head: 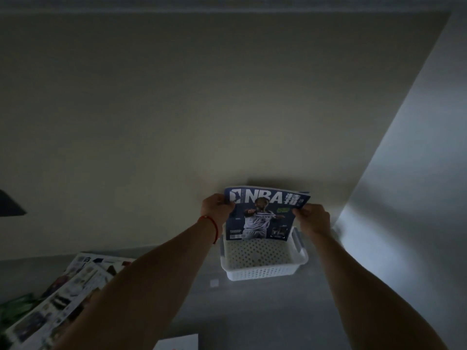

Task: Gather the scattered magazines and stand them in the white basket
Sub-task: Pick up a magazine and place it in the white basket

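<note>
Dim grey floor (252,311) by a wall: scattered magazines (63,294) near left; both arms outstretched, left hand (216,210) and right hand (313,218) pinching NBA magazine (262,215) upright, lower edge inside white basket (262,271).

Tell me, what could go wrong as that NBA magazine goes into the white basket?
The NBA magazine is held upright only by its top corners, left hand and right hand, so it may sag or curl once released. The white basket looks shallow and otherwise empty, so the magazine could tip over. More magazines lie under the left forearm and could get brushed.
</note>
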A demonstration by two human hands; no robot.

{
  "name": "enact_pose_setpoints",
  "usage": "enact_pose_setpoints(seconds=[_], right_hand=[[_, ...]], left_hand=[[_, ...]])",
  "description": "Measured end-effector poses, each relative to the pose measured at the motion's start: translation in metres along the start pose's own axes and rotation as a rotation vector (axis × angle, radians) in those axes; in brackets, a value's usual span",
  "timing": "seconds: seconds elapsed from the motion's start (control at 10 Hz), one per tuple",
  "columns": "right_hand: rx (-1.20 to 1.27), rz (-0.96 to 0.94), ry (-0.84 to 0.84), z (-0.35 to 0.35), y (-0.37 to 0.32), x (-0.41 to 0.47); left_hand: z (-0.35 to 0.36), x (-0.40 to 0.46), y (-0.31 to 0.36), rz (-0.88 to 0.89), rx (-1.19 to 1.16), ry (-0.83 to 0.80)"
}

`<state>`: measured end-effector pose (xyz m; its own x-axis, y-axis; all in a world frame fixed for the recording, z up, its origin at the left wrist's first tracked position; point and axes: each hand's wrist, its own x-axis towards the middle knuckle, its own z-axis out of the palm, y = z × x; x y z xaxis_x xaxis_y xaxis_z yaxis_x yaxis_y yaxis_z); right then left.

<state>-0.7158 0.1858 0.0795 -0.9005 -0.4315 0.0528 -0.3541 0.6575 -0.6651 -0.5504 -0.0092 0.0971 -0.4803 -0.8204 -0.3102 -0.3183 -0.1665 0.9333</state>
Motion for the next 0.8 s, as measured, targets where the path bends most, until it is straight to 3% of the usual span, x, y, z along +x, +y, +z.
enact_pose_setpoints(seconds=[0.2, 0.3, 0.4, 0.5, 0.6, 0.7, 0.8], right_hand=[[-0.017, -0.012, -0.02, 0.01, 0.001, 0.007], [0.09, 0.012, -0.081, 0.011, -0.006, 0.008], [0.52, 0.076, -0.215, 0.013, -0.014, 0.002], [0.671, 0.128, -0.233, 0.014, -0.018, -0.005], [0.559, 0.127, -0.226, 0.014, -0.019, -0.013], [0.409, 0.068, -0.262, 0.013, -0.023, -0.033], [0.279, 0.013, -0.293, 0.016, -0.027, -0.057]], left_hand=[[0.003, 0.008, -0.007, -0.046, -0.089, 0.001], [0.003, 0.011, -0.007, -0.068, -0.111, 0.04], [0.005, 0.013, -0.005, -0.077, -0.029, 0.097], [0.007, 0.007, -0.002, -0.186, -0.02, 0.099], [-0.002, -0.007, 0.007, -0.199, 0.081, -0.013], [-0.018, -0.031, 0.011, -0.193, -0.197, -0.127], [-0.032, -0.049, 0.005, -0.166, -0.183, -0.287]])
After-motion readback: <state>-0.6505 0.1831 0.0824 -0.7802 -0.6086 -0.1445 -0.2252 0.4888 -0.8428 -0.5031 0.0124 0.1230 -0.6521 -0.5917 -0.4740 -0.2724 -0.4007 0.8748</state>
